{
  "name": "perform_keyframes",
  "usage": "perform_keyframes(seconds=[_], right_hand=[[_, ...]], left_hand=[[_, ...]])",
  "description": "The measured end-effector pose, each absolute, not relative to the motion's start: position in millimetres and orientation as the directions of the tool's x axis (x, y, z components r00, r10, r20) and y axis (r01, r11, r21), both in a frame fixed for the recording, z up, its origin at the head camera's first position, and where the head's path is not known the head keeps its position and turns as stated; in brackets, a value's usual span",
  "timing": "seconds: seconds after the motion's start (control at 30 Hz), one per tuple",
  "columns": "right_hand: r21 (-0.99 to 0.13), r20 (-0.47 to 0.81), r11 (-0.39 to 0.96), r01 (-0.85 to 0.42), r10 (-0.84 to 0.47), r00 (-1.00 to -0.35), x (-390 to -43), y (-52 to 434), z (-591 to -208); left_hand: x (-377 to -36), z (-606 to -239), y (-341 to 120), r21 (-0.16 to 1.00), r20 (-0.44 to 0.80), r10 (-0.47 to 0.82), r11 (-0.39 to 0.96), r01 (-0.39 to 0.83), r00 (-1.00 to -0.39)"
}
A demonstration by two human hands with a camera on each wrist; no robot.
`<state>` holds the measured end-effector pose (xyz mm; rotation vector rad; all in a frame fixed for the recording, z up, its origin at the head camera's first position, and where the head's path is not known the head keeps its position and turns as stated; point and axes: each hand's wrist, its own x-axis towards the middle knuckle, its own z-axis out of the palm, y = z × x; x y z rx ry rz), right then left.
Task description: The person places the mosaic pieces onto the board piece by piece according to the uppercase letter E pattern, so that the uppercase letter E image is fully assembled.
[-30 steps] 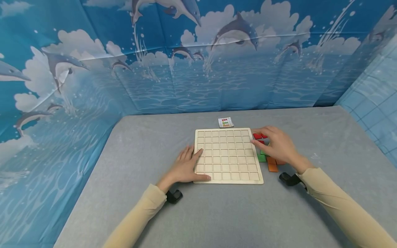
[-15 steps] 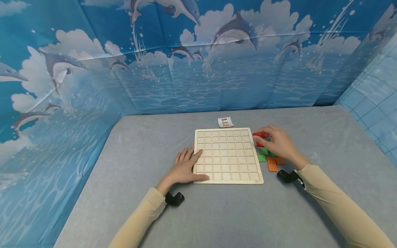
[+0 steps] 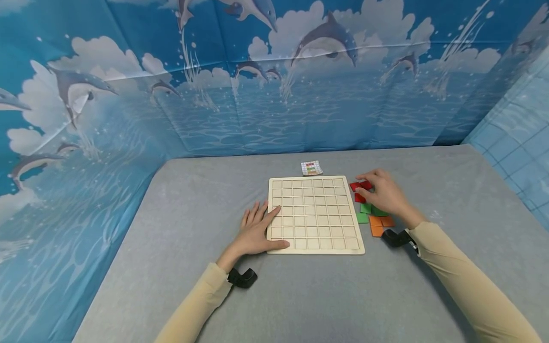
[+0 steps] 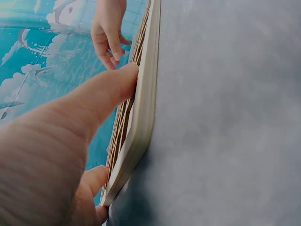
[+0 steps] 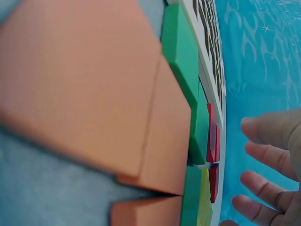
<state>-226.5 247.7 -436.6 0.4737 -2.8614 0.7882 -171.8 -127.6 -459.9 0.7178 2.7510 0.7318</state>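
Board (image 3: 316,216): we see left hand (image 3: 254,234) on its left edge, fingers spread, and right hand (image 3: 384,193) over red tiles (image 3: 359,198), thumb and fingers apart, green tiles (image 3: 362,218) nearby.

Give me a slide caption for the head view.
Left hand on a gridded wooden board, right hand near red tiles.

No readable text, brand or number in any view. Closest to a sign: small white card (image 3: 311,168) on the grey table cover (image 3: 206,200), just past the far edge of the grid board (image 3: 315,214). Printed on it: fine grid with coloured cells, red toward the top, green mid, orange toward the bottom. Too small to read further. Also faint pale mark (image 3: 434,215) on the cover, right side; can't tell if print.
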Motion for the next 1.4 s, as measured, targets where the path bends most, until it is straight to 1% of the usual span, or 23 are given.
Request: perform_keyframes(seconds=[0.17, 0.37, 0.6, 0.87, 1.03, 1.27, 1.4], right_hand=[[-0.443, 0.174, 0.835, -0.327, -0.278, -0.945, -231, 247, -435], [-0.421, 0.139, 0.846, -0.327, -0.296, -0.945, -235, 248, -437], [-0.419, 0.113, 0.849, -0.322, -0.303, -0.946, -238, 251, -441], [-0.429, 0.103, 0.854, -0.295, -0.278, -0.955, -242, 250, -438], [-0.458, 0.102, 0.843, -0.282, -0.265, -0.959, -243, 249, -434], [-0.542, 0.042, 0.810, -0.224, -0.241, -0.970, -240, 246, -430], [-0.582, 0.043, 0.786, -0.210, -0.229, -0.973, -237, 245, -429]], left_hand=[[-171, -461, -128, 0.519, -0.039, 0.496, 0.752, 0.407, -0.867], [-171, -460, -129, 0.506, -0.047, 0.494, 0.761, 0.405, -0.868], [-171, -461, -127, 0.489, -0.022, 0.511, 0.755, 0.436, -0.859], [-171, -464, -127, 0.476, -0.003, 0.502, 0.761, 0.441, -0.865], [-172, -466, -127, 0.470, 0.000, 0.500, 0.764, 0.442, -0.866], [-174, -468, -128, 0.458, 0.001, 0.496, 0.772, 0.442, -0.868], [-175, -470, -128, 0.454, -0.007, 0.493, 0.776, 0.437, -0.870]])
